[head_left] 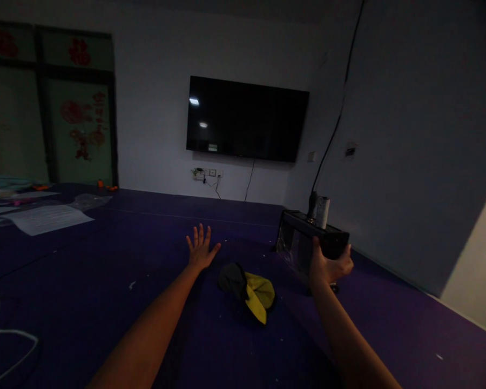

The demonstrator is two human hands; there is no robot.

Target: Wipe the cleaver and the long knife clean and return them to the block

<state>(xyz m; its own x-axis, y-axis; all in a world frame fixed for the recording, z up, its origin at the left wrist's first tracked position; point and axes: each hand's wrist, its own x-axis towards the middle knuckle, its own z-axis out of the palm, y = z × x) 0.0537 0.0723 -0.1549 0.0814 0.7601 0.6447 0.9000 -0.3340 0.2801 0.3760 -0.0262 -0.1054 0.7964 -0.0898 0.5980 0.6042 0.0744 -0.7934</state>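
My left hand (pixel 200 249) reaches forward with its fingers spread, holding nothing, just over or on the purple surface; I cannot tell if it touches. Close by on its right lies a crumpled grey-and-yellow cloth (pixel 261 292) with dark edging. My right hand (pixel 330 265) grips the near right end of a black box-shaped device (pixel 295 220) with a clear side panel. The thumb presses on its front, while some fingers wrap out of sight behind it. A whitish cylinder (pixel 323 212) stands upright on its top, beside a dark upright part.
Paper sheets (pixel 51 218) and clear plastic (pixel 88 201) lie at the left. A white cord (pixel 12 330) curves across the near left. Small orange items (pixel 105 186) sit farther back. A television (pixel 247 119) hangs on the far wall. A dark cable (pixel 341 111) runs up the right wall.
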